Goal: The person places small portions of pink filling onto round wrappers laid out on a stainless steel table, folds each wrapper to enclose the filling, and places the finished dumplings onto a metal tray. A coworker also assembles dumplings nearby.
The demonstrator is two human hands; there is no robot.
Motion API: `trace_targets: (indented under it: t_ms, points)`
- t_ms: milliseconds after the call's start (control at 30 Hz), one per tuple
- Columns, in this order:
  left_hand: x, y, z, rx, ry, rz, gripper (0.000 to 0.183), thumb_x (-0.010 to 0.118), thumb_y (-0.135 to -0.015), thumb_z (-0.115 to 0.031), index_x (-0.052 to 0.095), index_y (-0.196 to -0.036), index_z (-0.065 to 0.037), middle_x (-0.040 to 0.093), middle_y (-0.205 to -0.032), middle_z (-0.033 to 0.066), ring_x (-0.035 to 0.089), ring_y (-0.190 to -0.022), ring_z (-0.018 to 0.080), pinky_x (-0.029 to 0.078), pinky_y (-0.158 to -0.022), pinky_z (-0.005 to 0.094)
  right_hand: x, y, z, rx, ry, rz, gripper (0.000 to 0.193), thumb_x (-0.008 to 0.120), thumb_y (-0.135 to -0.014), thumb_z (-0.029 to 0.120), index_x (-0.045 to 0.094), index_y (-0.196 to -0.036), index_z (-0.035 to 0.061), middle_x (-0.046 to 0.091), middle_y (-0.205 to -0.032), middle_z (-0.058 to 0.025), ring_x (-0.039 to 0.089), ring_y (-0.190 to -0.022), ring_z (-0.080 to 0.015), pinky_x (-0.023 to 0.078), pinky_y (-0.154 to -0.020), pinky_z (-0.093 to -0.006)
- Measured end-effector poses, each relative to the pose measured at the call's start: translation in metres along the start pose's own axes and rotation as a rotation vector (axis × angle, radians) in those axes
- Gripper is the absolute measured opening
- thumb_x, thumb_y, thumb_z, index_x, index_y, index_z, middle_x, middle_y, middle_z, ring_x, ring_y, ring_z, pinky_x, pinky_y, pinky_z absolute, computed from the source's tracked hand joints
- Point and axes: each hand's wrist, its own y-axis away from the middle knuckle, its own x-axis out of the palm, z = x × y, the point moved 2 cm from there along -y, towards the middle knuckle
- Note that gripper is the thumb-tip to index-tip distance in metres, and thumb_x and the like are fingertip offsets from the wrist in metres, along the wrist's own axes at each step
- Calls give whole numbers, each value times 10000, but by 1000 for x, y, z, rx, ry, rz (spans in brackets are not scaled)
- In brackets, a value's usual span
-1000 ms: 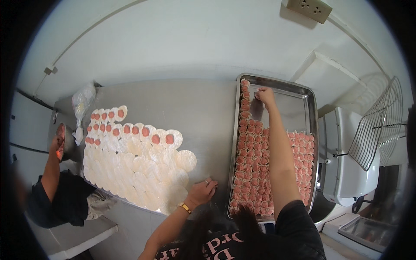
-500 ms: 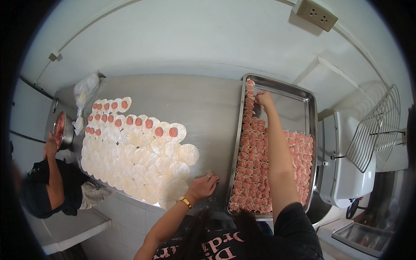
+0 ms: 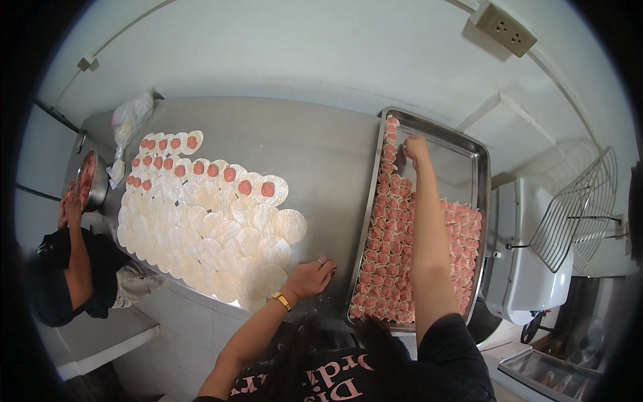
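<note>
**Right hand at the far end of the dumpling tray, left hand resting on the steel table**

The right hand (image 3: 415, 146) is stretched to the far end of the metal tray (image 3: 469, 167), where its fingers are bunched together on a folded dumpling at the far end of the leftmost row of pink dumplings (image 3: 392, 221). Whether that dumpling is actually pinched cannot be told, since the fingertips are too small to read. The near and middle part of the tray is filled with rows of dumplings, while its far right part is seen bare.

The left hand (image 3: 309, 277) is laid palm down on the stainless table (image 3: 315, 147), fingers loosely spread, nothing held. A gold bracelet (image 3: 281, 301) is worn at its wrist. Just left of this hand, round wrappers (image 3: 221, 234) are spread in overlapping rows; those along the far edge are topped with dabs of pink filling (image 3: 230, 174).

At the far left, a metal bowl (image 3: 92, 182) is held by another person (image 3: 70, 268) in dark clothes. A plastic bag (image 3: 128, 120) is seen beyond the wrappers. A white appliance (image 3: 529, 254) is placed to the right of the tray.
</note>
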Motion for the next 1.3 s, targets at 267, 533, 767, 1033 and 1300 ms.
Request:
trace_targets:
  t_ms: [267, 533, 767, 1033, 1300]
  points:
    - [-2, -1, -2, -35, 40, 59, 159, 590, -843, -164, 575, -993, -114, 557, -896, 76, 615, -706, 283, 506, -596, 381, 19, 56, 28, -11, 350, 83, 357, 541, -771, 238, 662, -864, -85, 651, -879, -296, 654, -869, -400, 491, -747, -455]
    - [-2, 0, -2, -23, 3, 40, 137, 603, -840, -163, 576, -966, -115, 555, -879, 69, 612, -697, 277, 505, -577, 375, 21, 70, 25, 132, 23, 26, 442, 534, -867, 338, 627, -919, -91, 654, -850, -192, 635, -779, -296, 494, -681, -414]
    - [-4, 1, -2, -11, -14, 26, 141, 607, -837, -167, 573, -966, -120, 550, -867, 66, 613, -687, 274, 504, -566, 370, 11, 92, 48, 227, -140, 150, 429, 493, -929, 383, 588, -1105, 4, 588, -973, -105, 548, -824, -215, 469, -780, -404]
    - [-3, -1, -3, 9, -26, 11, 112, 571, -857, -182, 550, -949, -121, 543, -843, 65, 612, -648, 260, 502, -530, 362, 17, 95, 46, 231, -282, 154, 720, 461, -928, 532, 374, -1376, -25, 490, -1259, -166, 513, -943, -207, 404, -916, -464]
    - [0, 1, 1, -16, -41, 34, 163, 586, -837, -180, 574, -985, -113, 575, -899, 66, 625, -690, 271, 510, -568, 374, 36, 76, 35, 43, -699, 175, 787, 345, -933, 633, 421, -1336, -38, 505, -1308, -161, 508, -1146, -231, 374, -986, -383]
